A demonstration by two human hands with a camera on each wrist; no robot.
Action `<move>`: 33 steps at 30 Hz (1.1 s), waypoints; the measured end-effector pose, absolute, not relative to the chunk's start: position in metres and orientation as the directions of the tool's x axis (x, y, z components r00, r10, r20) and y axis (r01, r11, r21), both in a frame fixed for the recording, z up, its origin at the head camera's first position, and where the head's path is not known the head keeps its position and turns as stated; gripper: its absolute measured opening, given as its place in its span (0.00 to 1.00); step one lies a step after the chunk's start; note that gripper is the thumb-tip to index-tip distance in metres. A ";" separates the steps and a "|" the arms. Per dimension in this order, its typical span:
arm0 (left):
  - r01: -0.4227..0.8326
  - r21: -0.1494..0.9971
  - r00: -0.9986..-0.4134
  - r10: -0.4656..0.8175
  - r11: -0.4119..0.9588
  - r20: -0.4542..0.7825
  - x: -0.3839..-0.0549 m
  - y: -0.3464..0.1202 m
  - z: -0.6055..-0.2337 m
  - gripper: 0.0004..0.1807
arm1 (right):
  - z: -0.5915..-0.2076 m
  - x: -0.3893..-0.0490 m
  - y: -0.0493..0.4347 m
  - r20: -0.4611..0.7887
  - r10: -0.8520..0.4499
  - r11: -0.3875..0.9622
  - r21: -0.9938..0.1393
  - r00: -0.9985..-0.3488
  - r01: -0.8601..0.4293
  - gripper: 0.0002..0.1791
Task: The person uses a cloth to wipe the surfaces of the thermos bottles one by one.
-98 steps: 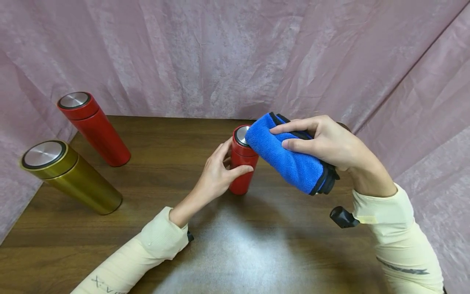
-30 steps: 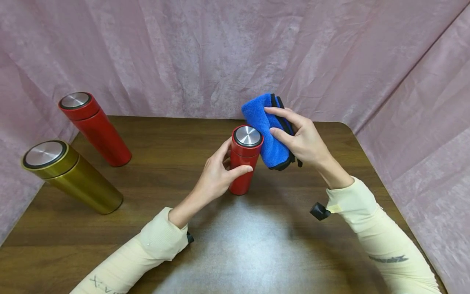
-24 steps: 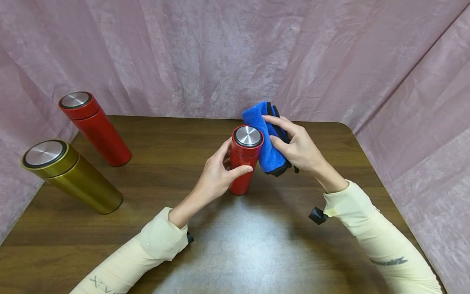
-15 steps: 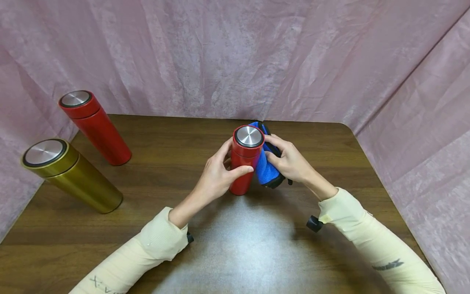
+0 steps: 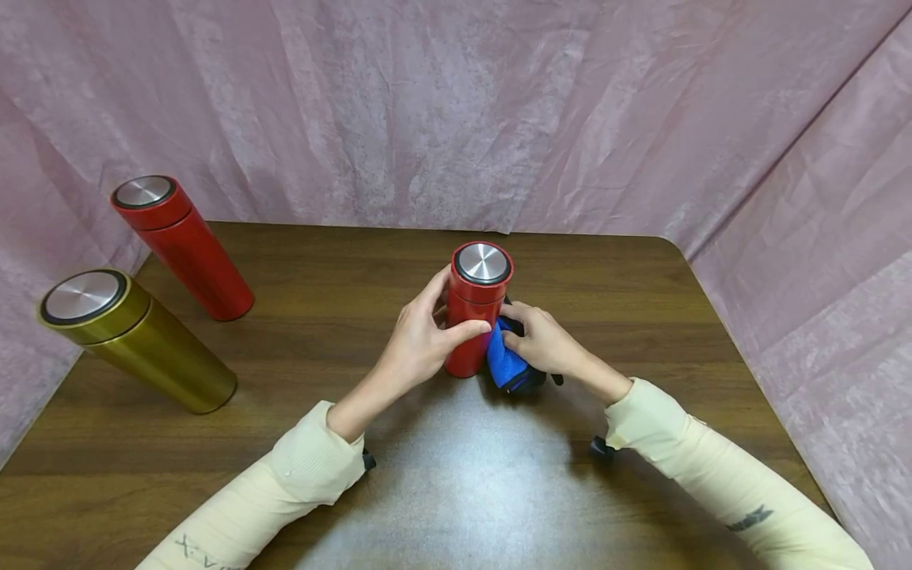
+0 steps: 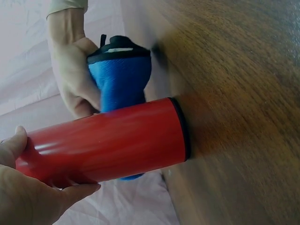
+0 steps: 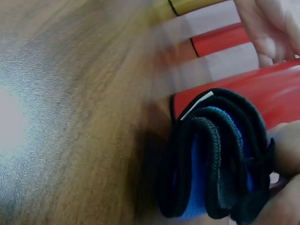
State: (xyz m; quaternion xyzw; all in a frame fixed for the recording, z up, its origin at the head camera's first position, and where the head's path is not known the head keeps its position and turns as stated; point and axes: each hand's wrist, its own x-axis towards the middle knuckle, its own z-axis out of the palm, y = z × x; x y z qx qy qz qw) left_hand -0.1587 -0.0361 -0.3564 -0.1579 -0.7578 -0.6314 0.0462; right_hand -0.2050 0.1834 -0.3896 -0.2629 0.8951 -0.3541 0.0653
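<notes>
A red thermos flask with a shiny steel lid top stands upright near the middle of the table. My left hand grips it from the left, thumb across its front. On the flask's right side, my right hand holds a folded blue cloth with black edging against the lower body. In the left wrist view the cloth lies against the flask's side near its base. The right wrist view shows the cloth's layered black edges close up; the fingers there are partly cut off.
Another red flask and a wider gold flask stand upright at the left of the wooden table. Pink curtains hang behind the table and along its sides.
My right hand has brought the cloth from the flask's lid down along its right side to near the base. My left hand has kept its grip, and the flask has stayed in place.
</notes>
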 end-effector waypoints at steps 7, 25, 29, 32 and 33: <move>0.298 0.942 -0.946 0.178 0.153 0.270 -0.159 -0.036 -0.357 0.44 | -0.397 -0.195 0.174 0.077 -0.514 0.707 -0.527 -0.854 -0.473 0.17; 0.312 0.936 -0.943 0.176 0.166 0.283 -0.158 -0.037 -0.357 0.44 | -0.330 -0.178 0.181 0.209 -0.359 0.682 -0.607 -0.910 -0.408 0.22; 0.317 0.934 -0.941 0.173 0.162 0.289 -0.158 -0.037 -0.357 0.44 | -0.312 -0.175 0.185 0.256 -0.343 0.651 -0.629 -0.904 -0.425 0.22; 0.317 0.934 -0.942 0.173 0.163 0.289 -0.158 -0.037 -0.357 0.44 | -0.298 -0.173 0.188 0.277 -0.328 0.623 -0.655 -0.903 -0.427 0.22; 0.314 0.935 -0.942 0.173 0.164 0.286 -0.158 -0.037 -0.357 0.44 | -0.294 -0.172 0.189 0.283 -0.322 0.613 -0.665 -0.903 -0.427 0.23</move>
